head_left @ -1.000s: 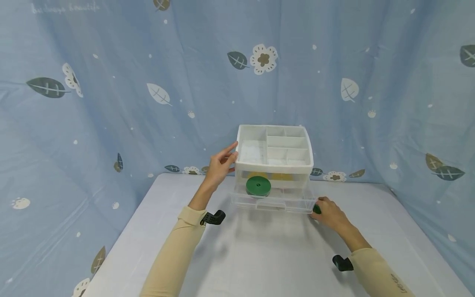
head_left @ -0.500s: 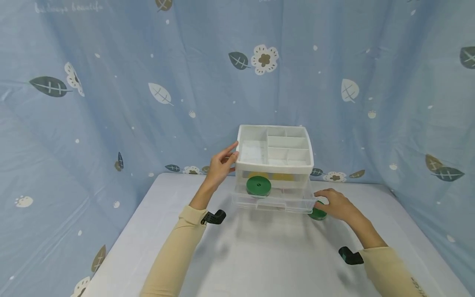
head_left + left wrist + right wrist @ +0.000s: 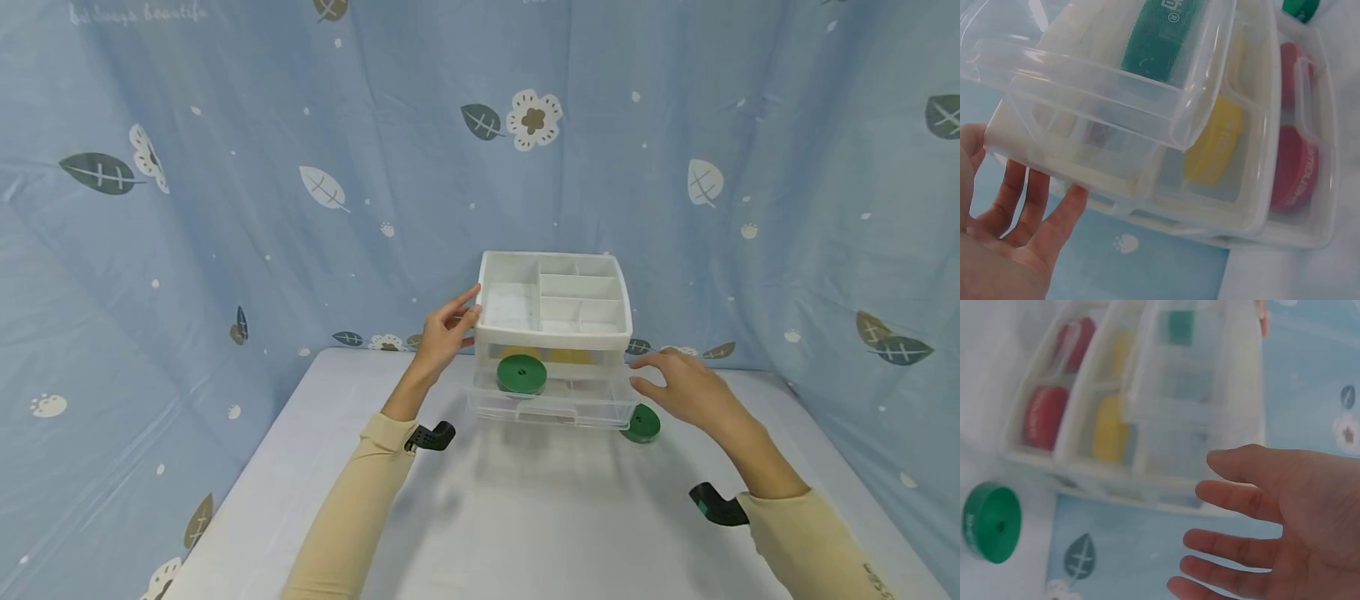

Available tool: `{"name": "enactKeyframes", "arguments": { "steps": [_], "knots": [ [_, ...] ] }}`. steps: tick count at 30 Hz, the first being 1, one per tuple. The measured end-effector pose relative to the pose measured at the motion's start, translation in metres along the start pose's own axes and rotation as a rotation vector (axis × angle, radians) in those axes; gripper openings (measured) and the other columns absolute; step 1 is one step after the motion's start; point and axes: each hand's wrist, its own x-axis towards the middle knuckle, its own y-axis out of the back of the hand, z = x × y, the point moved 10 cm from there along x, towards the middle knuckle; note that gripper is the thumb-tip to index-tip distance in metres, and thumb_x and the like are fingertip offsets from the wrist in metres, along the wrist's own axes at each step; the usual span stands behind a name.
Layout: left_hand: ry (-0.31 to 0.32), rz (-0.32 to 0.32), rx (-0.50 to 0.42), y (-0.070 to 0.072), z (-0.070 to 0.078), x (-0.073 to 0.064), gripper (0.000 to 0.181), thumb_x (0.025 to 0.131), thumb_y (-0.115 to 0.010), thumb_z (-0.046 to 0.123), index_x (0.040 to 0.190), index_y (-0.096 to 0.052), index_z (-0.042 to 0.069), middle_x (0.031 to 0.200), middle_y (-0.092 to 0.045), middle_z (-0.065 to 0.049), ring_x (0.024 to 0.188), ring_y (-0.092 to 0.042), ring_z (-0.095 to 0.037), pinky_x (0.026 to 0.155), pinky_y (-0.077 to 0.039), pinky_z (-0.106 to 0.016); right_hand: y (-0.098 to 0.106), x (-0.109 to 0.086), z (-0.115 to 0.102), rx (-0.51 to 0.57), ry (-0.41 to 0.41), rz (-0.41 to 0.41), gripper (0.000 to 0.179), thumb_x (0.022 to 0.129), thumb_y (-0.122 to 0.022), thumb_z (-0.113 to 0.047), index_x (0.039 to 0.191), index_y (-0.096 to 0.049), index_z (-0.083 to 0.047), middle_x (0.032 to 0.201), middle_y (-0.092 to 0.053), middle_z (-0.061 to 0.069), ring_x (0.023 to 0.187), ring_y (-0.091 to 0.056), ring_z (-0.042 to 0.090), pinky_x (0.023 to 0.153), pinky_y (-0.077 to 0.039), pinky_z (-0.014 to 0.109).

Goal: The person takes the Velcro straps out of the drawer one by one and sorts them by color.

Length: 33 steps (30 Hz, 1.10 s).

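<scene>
A white desktop organizer [image 3: 555,340] with clear drawers stands at the back of the table. Its top drawer [image 3: 491,406] is pulled out and holds a green disc-shaped roll [image 3: 522,373]. My left hand [image 3: 441,335] rests its fingertips against the organizer's left side, fingers nearly straight. By the right side, my right hand [image 3: 693,390] hovers with spread fingers and holds nothing. Below that hand, a second green roll [image 3: 643,424] lies on the table beside the drawer's corner. Through the lower drawers show yellow rolls [image 3: 1213,144] and red rolls [image 3: 1295,169].
The organizer's top is a divided tray [image 3: 510,304] with several compartments. A white cloth [image 3: 555,525] covers the table. Behind it hangs a blue curtain [image 3: 420,225] with leaf and flower prints.
My right hand has let go of the green roll beside the drawer and moved up and back, uncovering it. The left hand and organizer stay in place.
</scene>
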Motion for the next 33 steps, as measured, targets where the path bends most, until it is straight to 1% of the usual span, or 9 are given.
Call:
{"name": "enactKeyframes", "arguments": {
  "steps": [7, 12, 14, 18, 21, 23, 26, 30, 33],
  "knots": [
    [0.003, -0.001, -0.004, 0.001, -0.001, 0.000, 0.044, 0.099, -0.058, 0.038, 0.142, -0.051, 0.038, 0.120, -0.060, -0.016, 0.107, -0.064, -0.022, 0.093, -0.058, -0.042, 0.019, 0.001, -0.025, -0.078, -0.001, 0.051, 0.034, 0.093, -0.066, -0.022, 0.123, -0.067, -0.007, 0.128, -0.060, 0.028, 0.112, -0.059, 0.048, 0.085, -0.053, 0.063],
    [0.001, 0.005, -0.005, 0.001, -0.001, 0.001, 0.044, 0.098, -0.059, 0.038, 0.142, -0.052, 0.038, 0.119, -0.061, -0.015, 0.105, -0.065, -0.020, 0.092, -0.058, -0.041, 0.027, 0.005, -0.044, -0.062, 0.022, 0.085, 0.032, 0.093, -0.067, -0.024, 0.120, -0.069, -0.007, 0.125, -0.064, 0.024, 0.112, -0.061, 0.044, 0.087, -0.053, 0.061],
    [0.000, 0.009, -0.010, 0.001, -0.001, 0.001, 0.044, 0.099, -0.059, 0.037, 0.142, -0.052, 0.037, 0.119, -0.061, -0.015, 0.104, -0.066, -0.019, 0.091, -0.058, -0.042, 0.027, 0.007, -0.052, -0.050, 0.039, 0.095, 0.032, 0.093, -0.068, -0.025, 0.118, -0.070, -0.007, 0.121, -0.066, 0.023, 0.108, -0.063, 0.041, 0.085, -0.055, 0.058],
    [0.000, 0.003, -0.011, 0.000, -0.001, 0.000, 0.044, 0.099, -0.058, 0.037, 0.143, -0.051, 0.036, 0.119, -0.060, -0.015, 0.104, -0.066, -0.019, 0.091, -0.058, -0.041, 0.023, 0.012, -0.065, -0.026, 0.057, 0.094, 0.031, 0.092, -0.069, -0.028, 0.114, -0.072, -0.006, 0.110, -0.072, 0.017, 0.094, -0.068, 0.034, 0.072, -0.058, 0.047],
    [0.003, 0.003, -0.009, 0.000, -0.001, 0.000, 0.044, 0.099, -0.059, 0.037, 0.142, -0.051, 0.037, 0.118, -0.060, -0.014, 0.106, -0.065, -0.020, 0.092, -0.058, -0.041, 0.016, 0.019, -0.075, -0.023, 0.070, 0.069, 0.031, 0.091, -0.070, -0.029, 0.114, -0.072, -0.007, 0.103, -0.074, 0.013, 0.083, -0.068, 0.027, 0.059, -0.055, 0.037],
    [0.004, 0.005, -0.009, 0.000, -0.001, -0.001, 0.044, 0.099, -0.059, 0.038, 0.142, -0.051, 0.038, 0.118, -0.061, -0.014, 0.107, -0.065, -0.021, 0.092, -0.058, -0.041, 0.011, 0.023, -0.082, -0.028, 0.077, 0.052, 0.033, 0.091, -0.071, -0.030, 0.115, -0.072, -0.009, 0.102, -0.074, 0.012, 0.079, -0.068, 0.024, 0.056, -0.053, 0.034],
    [0.003, 0.004, -0.006, 0.000, 0.000, -0.001, 0.044, 0.099, -0.059, 0.038, 0.142, -0.051, 0.038, 0.119, -0.061, -0.013, 0.108, -0.065, -0.021, 0.092, -0.058, -0.041, 0.003, 0.027, -0.093, -0.026, 0.097, 0.039, 0.035, 0.089, -0.073, -0.032, 0.117, -0.072, -0.011, 0.105, -0.075, 0.011, 0.084, -0.070, 0.025, 0.058, -0.055, 0.035],
    [0.003, 0.004, -0.011, 0.001, -0.001, -0.001, 0.044, 0.099, -0.059, 0.037, 0.142, -0.051, 0.037, 0.120, -0.061, -0.014, 0.108, -0.065, -0.023, 0.092, -0.058, -0.041, -0.004, 0.031, -0.112, -0.019, 0.156, 0.043, 0.037, 0.087, -0.076, -0.033, 0.116, -0.073, -0.012, 0.111, -0.074, 0.010, 0.098, -0.070, 0.028, 0.073, -0.060, 0.043],
    [0.007, 0.005, -0.013, 0.001, -0.002, -0.002, 0.044, 0.099, -0.059, 0.038, 0.142, -0.051, 0.038, 0.120, -0.061, -0.013, 0.109, -0.065, -0.023, 0.091, -0.058, -0.041, -0.011, 0.034, -0.125, -0.025, 0.195, 0.030, 0.038, 0.086, -0.077, -0.034, 0.117, -0.073, -0.011, 0.114, -0.073, 0.009, 0.101, -0.070, 0.028, 0.078, -0.059, 0.044]
  ]
}}
